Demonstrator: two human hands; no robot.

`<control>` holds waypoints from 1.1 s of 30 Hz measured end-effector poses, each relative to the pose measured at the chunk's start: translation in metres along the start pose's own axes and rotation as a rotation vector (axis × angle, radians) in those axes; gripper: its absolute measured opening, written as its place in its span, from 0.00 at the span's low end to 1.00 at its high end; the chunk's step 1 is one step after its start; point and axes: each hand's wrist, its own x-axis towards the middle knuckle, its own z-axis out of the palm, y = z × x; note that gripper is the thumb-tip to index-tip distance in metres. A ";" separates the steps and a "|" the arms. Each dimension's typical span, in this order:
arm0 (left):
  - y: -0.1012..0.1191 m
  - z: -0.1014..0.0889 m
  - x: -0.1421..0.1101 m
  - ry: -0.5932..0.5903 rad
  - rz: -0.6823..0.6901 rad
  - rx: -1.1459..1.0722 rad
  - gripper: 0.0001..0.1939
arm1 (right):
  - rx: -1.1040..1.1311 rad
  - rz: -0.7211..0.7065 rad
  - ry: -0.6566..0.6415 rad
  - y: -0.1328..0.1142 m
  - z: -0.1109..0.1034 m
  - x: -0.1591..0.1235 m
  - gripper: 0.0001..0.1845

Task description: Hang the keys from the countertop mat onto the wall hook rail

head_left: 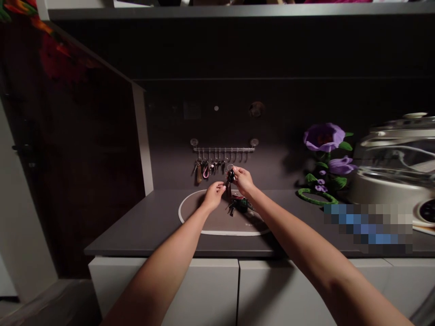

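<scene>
My right hand [243, 180] pinches a bunch of keys [231, 174] by its ring, just below the hook rail [224, 149]. Just left of it is my left hand [214, 195], its fingers drawn together close to the dark piece hanging from the bunch. Whether they grip anything is too small to make out. Several key sets [211, 166] hang from the rail's left hooks. Under my hands, more keys with a dark green piece [242, 204] lie on an oval brown mat [195, 213] with a white rim.
A purple flower ornament [324, 137] with a green ring base stands to the right on the grey counter [136, 231]. Beyond it is a bulky cream appliance [380, 188] with a clear cover. A shelf edge [238, 11] runs overhead. White cabinet doors [204, 285] are below.
</scene>
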 end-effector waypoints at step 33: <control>-0.010 -0.002 -0.002 -0.011 0.145 0.511 0.10 | -0.011 0.033 0.310 0.002 0.002 0.072 0.03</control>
